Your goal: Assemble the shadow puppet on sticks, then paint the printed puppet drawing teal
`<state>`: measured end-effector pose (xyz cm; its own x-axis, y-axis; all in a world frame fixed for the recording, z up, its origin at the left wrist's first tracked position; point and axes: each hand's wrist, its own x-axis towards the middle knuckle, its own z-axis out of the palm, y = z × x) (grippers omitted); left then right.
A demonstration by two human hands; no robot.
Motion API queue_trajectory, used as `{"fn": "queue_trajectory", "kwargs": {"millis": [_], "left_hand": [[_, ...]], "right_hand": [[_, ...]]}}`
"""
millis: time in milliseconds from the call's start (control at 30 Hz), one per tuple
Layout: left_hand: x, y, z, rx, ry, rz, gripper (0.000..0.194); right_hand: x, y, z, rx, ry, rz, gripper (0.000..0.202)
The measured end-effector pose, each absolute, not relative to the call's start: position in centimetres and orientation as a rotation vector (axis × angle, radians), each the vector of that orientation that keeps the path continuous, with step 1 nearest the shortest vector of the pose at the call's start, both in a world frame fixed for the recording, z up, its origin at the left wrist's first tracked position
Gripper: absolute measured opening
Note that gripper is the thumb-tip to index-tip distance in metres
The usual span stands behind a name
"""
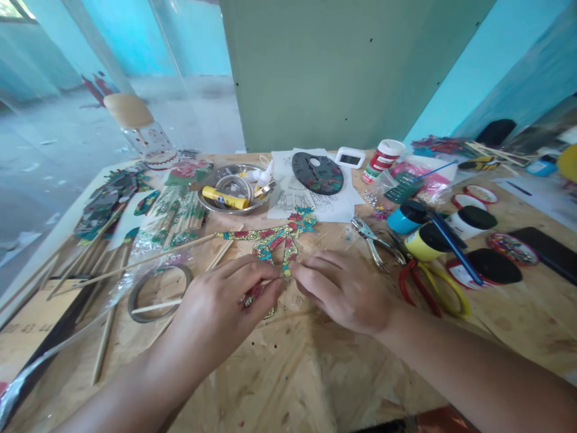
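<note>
A jointed paper puppet (273,242), patterned in yellow, red and teal, lies on the wooden table in front of me. A thin stick (180,248) runs from the end of its outstretched arm toward the left. My left hand (220,304) is closed, thumb and fingers pinching the puppet's lower part. Close by on the right, my right hand (347,293) has its fingers curled together at the puppet's leg. Its fingertips point down and away from me, so what they hold is hidden. Part of the puppet shows below my left fingers.
Left are a tape roll (130,300), bundled sticks (178,210) and a glass jar (144,135). Behind the puppet stand a metal bowl (210,207) and a dark palette (311,174). Hole-punch pliers (372,240), scissors (457,294) and paint jars (424,243) are on the right.
</note>
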<state>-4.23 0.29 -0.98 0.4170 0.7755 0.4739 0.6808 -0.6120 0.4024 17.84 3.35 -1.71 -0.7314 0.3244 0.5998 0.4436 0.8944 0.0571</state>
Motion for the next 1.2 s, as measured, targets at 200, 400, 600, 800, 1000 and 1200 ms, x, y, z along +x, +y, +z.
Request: {"fn": "queue_trajectory", "kwargs": {"millis": [200, 400, 600, 800, 1000, 1200], "left_hand": [[-4.2, 0.2, -1.1, 2.522, 1.286, 0.961, 0.007], [-4.1, 0.3, -1.0, 2.525, 1.296, 0.977, 0.006], [-4.1, 0.3, -0.8, 2.549, 1.274, 0.997, 0.005], [-4.1, 0.2, -0.7, 2.543, 1.282, 1.011, 0.004], [-4.2, 0.3, -0.9, 2.542, 1.294, 1.003, 0.005], [-4.2, 0.5, -1.5, 2.484, 1.323, 0.964, 0.007]], "right_hand": [[17.7, 3.4, -1.8, -0.530, -2.467, -0.256, 0.018], [17.8, 3.3, -1.7, -0.550, -2.459, -0.279, 0.019], [17.7, 3.3, -1.7, -0.551, -2.458, -0.263, 0.017], [17.7, 3.3, -1.6, -0.540, -2.454, -0.283, 0.020], [17.5, 3.2, -1.8, -0.555, -2.465, -0.199, 0.016], [16.4, 2.8, -2.3, -0.890, -2.065, 0.647, 0.009]]}}
